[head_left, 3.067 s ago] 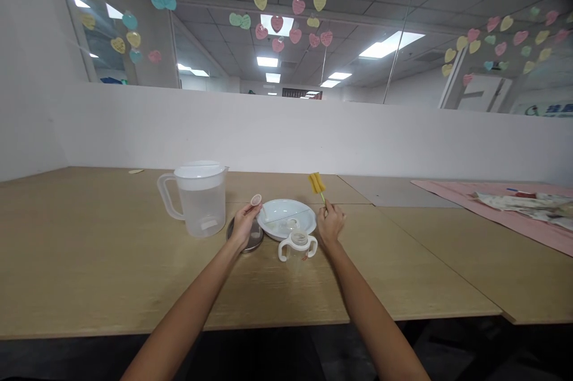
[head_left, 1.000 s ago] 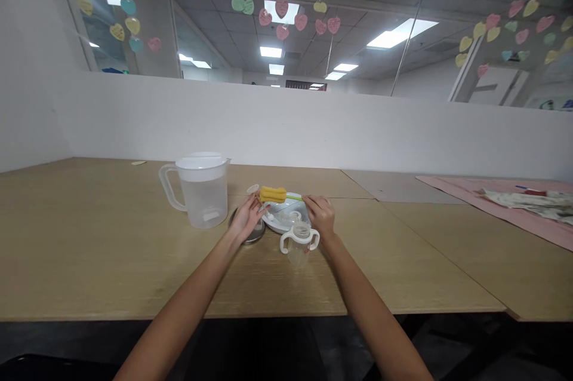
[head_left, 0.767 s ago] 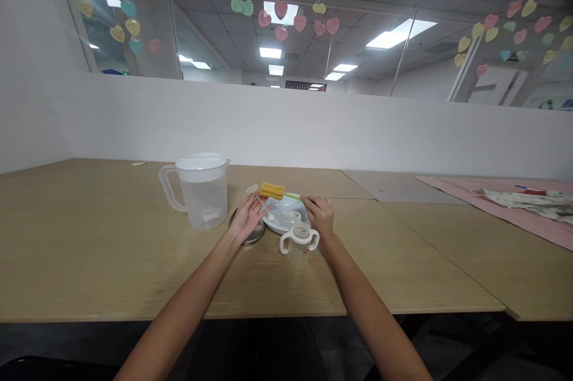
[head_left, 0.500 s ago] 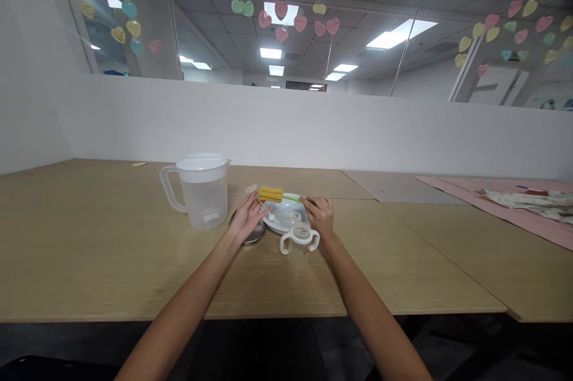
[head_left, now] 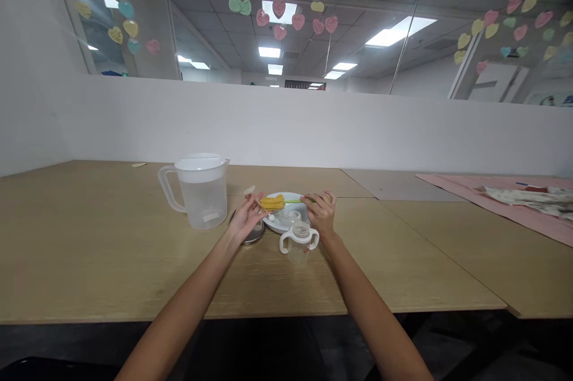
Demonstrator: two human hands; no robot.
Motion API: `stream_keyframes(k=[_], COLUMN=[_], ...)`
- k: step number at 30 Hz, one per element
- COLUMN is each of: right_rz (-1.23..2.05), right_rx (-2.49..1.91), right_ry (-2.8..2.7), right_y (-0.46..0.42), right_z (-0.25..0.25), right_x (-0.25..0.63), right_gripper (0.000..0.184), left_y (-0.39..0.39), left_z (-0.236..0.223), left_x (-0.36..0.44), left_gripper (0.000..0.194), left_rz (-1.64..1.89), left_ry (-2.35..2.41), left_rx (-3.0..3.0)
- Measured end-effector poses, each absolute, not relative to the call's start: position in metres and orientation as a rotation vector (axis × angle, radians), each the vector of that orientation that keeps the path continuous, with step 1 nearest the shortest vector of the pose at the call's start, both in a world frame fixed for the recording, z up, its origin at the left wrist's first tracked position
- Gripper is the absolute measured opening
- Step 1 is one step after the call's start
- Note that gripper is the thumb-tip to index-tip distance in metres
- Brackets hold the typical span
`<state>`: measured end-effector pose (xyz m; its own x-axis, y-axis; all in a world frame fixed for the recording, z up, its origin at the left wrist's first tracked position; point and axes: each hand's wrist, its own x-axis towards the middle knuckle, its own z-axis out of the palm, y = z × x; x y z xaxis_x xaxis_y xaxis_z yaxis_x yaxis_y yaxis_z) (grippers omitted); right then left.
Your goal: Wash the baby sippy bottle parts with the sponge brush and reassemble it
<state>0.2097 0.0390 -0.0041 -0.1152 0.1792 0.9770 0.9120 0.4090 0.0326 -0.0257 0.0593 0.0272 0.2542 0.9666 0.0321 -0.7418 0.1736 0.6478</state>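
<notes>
My right hand (head_left: 321,214) is closed on the thin green handle of a bottle brush with a yellow sponge head (head_left: 272,202). The sponge reaches left to my left hand (head_left: 245,217). Those left fingers pinch a thin straw that has a small white ball (head_left: 271,217) at its lower end and a pale round piece (head_left: 249,190) at the top. Below the brush is a white divided plate (head_left: 274,227) with a clear ring-shaped part (head_left: 293,217) in it. A clear baby bottle with two white handles (head_left: 299,242) stands upright, uncapped, in front of the plate.
A lidded clear pitcher (head_left: 205,196) holding liquid stands left of my hands. Partly under my left hand lies a round metal dish (head_left: 255,236). Far right, a pink cloth (head_left: 501,202) carries a crumpled pale cloth (head_left: 528,200). A low white wall (head_left: 286,130) borders the table's back.
The sponge head has shifted slightly down and turned against the straw at my left fingers. Some fingers of my right hand have lifted a little. The bottle and plate stay in place.
</notes>
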Motion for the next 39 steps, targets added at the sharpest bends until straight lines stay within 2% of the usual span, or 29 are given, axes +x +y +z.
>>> stream_keyframes(k=[21,31,35,39], right_rz=[-0.791,-0.806,-0.811,-0.773], right_rx=[-0.898,-0.882,-0.928,-1.102], right_ry=[-1.544,-1.475,-1.441,-1.36], right_y=[0.04,0.034,0.031,0.033], right_z=[-0.004,-0.001,0.0,-0.003], right_x=[0.207,0.203,0.206,0.21], right_gripper=[0.022,0.02,0.018,0.022], left_y=[0.058,0.067,0.075,0.081], left_z=[0.03,0.031,0.023,0.014], left_x=[-0.027,-0.033,-0.033,-0.039], left_gripper=[0.019,0.014,0.009,0.022], left_rz=[1.214,1.36,1.579,1.769], left_ry=[0.28,0.35,0.495,0.854], left_rx=[0.625,0.57,0.659,0.972])
